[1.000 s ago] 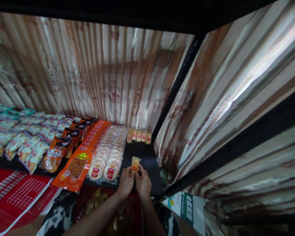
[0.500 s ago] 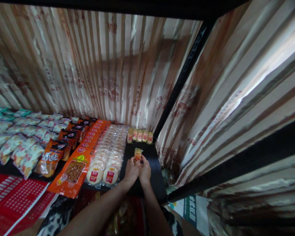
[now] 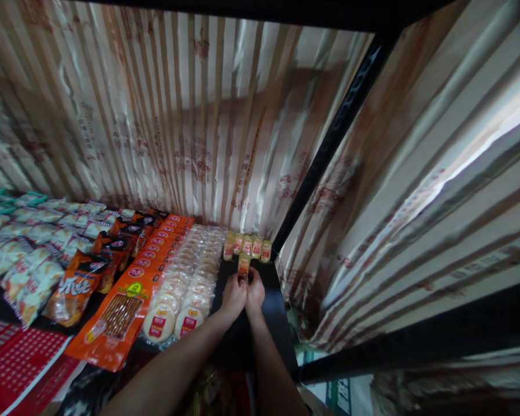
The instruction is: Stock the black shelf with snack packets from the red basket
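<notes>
My left hand and my right hand reach together over the black shelf, both pinching one small yellow-and-red snack packet. The packet stands upright just in front of a short row of like packets at the back of the shelf, close to them. To the left of my hands lie rows of round wrapped cakes with red labels.
Orange flat snack packs and dark orange bags fill the shelf further left, with pale bags beyond. Striped shiny cloth hangs behind and to the right. A black upright post stands at the shelf's right back corner.
Both hands have carried the small packet away from the shelf's front toward the row at the back. The view has shifted a little with them.
</notes>
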A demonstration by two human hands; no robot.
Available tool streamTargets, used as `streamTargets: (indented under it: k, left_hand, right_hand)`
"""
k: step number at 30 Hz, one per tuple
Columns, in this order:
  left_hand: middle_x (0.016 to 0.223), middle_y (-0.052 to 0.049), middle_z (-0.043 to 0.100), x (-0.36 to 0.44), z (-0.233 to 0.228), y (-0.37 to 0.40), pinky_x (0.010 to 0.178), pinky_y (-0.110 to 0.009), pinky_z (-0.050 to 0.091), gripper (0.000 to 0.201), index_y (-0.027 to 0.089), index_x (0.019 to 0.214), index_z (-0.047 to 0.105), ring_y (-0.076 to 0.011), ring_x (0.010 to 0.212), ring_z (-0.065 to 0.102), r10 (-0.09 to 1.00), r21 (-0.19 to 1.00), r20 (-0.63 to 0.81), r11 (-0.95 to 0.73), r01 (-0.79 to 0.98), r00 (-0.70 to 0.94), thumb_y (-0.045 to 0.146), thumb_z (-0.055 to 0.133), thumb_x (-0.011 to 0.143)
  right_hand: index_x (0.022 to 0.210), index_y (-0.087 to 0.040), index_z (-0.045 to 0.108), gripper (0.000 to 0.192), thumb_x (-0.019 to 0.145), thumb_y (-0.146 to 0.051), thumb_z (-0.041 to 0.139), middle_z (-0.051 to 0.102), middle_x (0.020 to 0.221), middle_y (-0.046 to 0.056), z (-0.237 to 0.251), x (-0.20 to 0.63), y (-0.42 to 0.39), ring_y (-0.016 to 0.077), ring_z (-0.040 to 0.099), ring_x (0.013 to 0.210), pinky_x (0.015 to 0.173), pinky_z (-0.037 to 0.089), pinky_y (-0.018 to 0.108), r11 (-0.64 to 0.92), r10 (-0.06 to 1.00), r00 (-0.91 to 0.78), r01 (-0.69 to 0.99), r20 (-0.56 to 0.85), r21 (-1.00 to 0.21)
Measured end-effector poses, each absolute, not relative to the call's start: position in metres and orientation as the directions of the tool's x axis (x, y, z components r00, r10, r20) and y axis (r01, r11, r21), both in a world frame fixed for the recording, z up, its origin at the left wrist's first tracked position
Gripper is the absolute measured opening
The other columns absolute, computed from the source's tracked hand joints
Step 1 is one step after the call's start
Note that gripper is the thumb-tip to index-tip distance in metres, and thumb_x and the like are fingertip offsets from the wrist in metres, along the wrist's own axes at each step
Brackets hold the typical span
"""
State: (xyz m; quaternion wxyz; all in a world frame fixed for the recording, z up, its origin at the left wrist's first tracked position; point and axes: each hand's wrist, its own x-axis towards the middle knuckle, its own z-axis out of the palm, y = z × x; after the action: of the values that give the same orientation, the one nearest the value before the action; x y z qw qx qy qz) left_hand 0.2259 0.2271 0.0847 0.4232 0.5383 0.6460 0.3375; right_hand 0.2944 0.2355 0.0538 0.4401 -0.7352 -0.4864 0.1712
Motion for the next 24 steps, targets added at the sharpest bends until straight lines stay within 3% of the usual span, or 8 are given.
streamTargets:
  k: [5,11,15,24]
  left_hand:
    - [0.122,-0.01,0.059,0.229,0.08,0.24,0.101,-0.034,0.039,0.029,0.018,0.114,0.059,-0.0212,0.117,0.052,0.993,0.941,-0.108,0.117,0.318,-0.047,0.017,0.046,0.088]
    - [0.123,-0.008,0.056,0.247,0.072,0.256,0.095,-0.041,0.045,0.025,0.022,0.11,0.059,-0.0217,0.111,0.054,0.995,0.96,-0.098,0.099,0.264,-0.016,0.034,0.052,0.089]
    - [0.114,-0.007,0.063,0.254,0.065,0.266,0.104,-0.037,0.037,0.018,0.025,0.096,0.067,-0.0277,0.124,0.046,0.995,0.962,-0.1,0.097,0.255,-0.002,0.027,0.051,0.086]
    - [0.12,-0.009,0.062,0.232,0.06,0.27,0.109,-0.039,0.031,0.029,0.021,0.107,0.064,-0.0275,0.126,0.045,0.999,0.972,-0.043,0.037,0.233,0.024,0.024,0.047,0.084]
  right_hand:
    - [0.109,-0.018,0.057,0.037,0.077,-0.033,0.045,0.069,0.095,0.005,0.055,0.295,0.25,0.0191,0.065,0.079,0.067,0.046,0.027,-0.172,0.872,0.472,0.539,0.126,-0.825]
    - [0.098,-0.02,0.058,0.028,0.076,-0.033,0.049,0.069,0.086,0.004,0.057,0.293,0.262,0.0179,0.065,0.072,0.061,0.044,0.025,-0.128,0.853,0.492,0.524,0.176,-0.842]
    - [0.094,-0.02,0.056,0.025,0.077,-0.036,0.047,0.069,0.083,0.004,0.055,0.292,0.268,0.0175,0.065,0.069,0.059,0.044,0.025,-0.119,0.844,0.498,0.536,0.199,-0.836]
    - [0.088,-0.02,0.054,0.02,0.078,-0.034,0.043,0.068,0.086,0.006,0.053,0.29,0.278,0.0184,0.065,0.073,0.064,0.045,0.026,-0.068,0.865,0.441,0.578,0.241,-0.813]
